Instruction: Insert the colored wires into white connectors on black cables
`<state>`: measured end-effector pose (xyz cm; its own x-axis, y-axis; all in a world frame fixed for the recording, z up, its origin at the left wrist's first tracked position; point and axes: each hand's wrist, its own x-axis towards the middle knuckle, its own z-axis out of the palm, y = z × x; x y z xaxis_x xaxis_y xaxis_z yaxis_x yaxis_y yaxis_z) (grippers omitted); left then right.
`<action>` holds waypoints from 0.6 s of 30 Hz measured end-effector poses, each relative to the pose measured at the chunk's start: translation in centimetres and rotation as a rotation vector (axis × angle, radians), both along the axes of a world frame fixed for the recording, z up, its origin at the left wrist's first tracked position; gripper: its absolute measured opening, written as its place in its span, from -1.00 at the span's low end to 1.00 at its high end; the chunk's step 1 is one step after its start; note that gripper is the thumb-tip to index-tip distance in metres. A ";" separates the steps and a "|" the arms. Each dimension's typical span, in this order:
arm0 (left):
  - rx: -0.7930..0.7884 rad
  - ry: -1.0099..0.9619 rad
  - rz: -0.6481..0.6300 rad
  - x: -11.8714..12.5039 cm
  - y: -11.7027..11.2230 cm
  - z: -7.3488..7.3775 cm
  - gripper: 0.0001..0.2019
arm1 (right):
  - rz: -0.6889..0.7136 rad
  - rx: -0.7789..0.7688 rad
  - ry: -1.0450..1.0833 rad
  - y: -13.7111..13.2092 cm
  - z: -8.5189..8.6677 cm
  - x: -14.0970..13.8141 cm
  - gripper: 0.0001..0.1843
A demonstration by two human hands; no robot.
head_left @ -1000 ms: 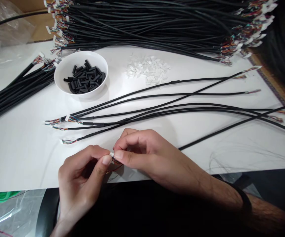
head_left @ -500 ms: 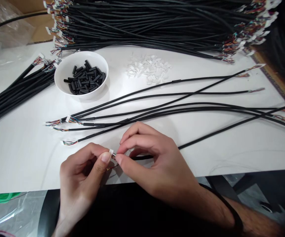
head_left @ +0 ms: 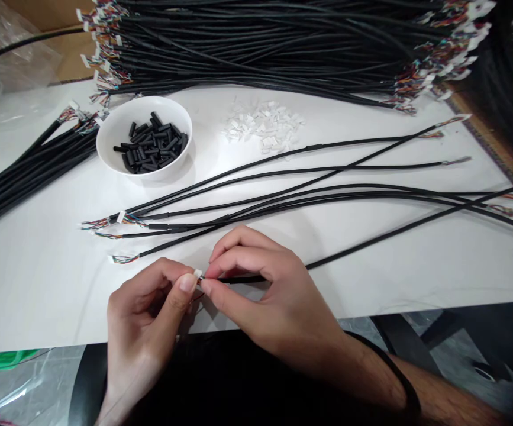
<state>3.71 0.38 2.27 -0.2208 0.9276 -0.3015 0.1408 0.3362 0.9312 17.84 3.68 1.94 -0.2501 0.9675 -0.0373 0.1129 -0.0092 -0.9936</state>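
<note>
Between the thumb and forefinger of my left hand (head_left: 154, 313) is a small white connector (head_left: 198, 274), mostly covered by the fingertips. Thin coloured wires run from it toward my right hand (head_left: 265, 284), whose thumb and forefinger pinch them close to the connector. The wires belong to a black cable (head_left: 349, 253), which passes beneath my right palm and stretches off to the upper right. A loose thin wire hangs below the fingertips. Just beyond my hands lie several black cables (head_left: 283, 192) with white connectors and coloured wires at their left ends.
A white bowl (head_left: 105, 148) holds short black tube pieces (head_left: 149, 145). Right of it is a pile of small white connectors (head_left: 265, 124). A large cable stack (head_left: 256, 53) lies along the back, and another cable bundle (head_left: 29, 171) sits at left. The table's front edge runs below my hands.
My right hand has shifted slightly left, its fingertips now closer to the connector and my left thumb. My left hand stays nearly in place, still pinching the connector.
</note>
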 end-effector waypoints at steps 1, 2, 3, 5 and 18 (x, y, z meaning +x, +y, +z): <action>0.006 0.004 -0.003 0.0 0.1 0.0 -0.74 | 0.009 -0.028 0.027 0.1 0.1 0.1 -0.89; 0.011 0.009 -0.007 0.0 0.1 0.0 -0.74 | 0.021 -0.055 0.052 0.1 0.1 0.2 -0.89; 0.017 0.016 -0.009 0.0 0.2 0.0 -0.74 | 0.036 -0.085 0.073 0.3 0.2 0.3 -0.89; 0.031 0.035 -0.012 0.0 0.3 0.1 -0.73 | 0.073 -0.153 0.095 0.5 0.4 0.5 -0.88; 0.062 0.086 -0.025 0.0 0.1 0.0 -0.75 | 0.262 -0.592 0.126 2.2 1.6 1.0 -0.86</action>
